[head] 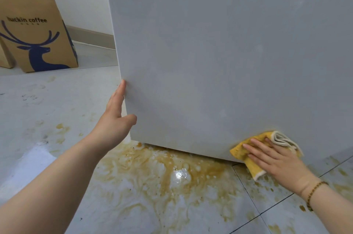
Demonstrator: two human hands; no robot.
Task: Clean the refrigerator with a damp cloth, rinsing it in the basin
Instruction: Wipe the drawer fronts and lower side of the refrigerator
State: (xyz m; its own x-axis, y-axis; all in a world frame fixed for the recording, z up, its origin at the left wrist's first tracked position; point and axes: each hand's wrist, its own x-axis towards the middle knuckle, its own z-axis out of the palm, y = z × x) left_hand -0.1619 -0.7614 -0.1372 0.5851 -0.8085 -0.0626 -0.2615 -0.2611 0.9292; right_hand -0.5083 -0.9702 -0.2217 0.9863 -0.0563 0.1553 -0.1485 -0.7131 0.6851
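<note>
1. The cloth (241, 152) lies flat against the near face of the fridge (210, 52), at its bottom edge and toward the right. 1 yellow corner hangs below that edge, over the floor (57, 109), and a white fold shows above the fingers.
2. The right grip (275, 159) is spread open on the cloth, fingers straight and apart. It pins the cloth to the panel and does not clutch it, so the cloth sits directly under the palm and fingers, between grip and fridge.
3. The fingers point up and to the left. We judge that the next stroke turns on this: the bare panel stretches left and upward from the grip, so the wipe can run left along the bottom edge.
4. The left grip (116, 117) is at the left vertical edge of the fridge, well apart from the cloth. Its visible finger lies straight up the edge and the thumb rests on the near face. It carries nothing and seems to steady the fridge.
5. Of the 2 grips, only the right touches the cloth, and the left is far from it.
6. A brown spill (162, 172) spreads over the floor beneath the bottom edge, between the grips. We think the hanging corner could drag through it.
7. We see no basin, so rinsing means leaving this spot.
</note>
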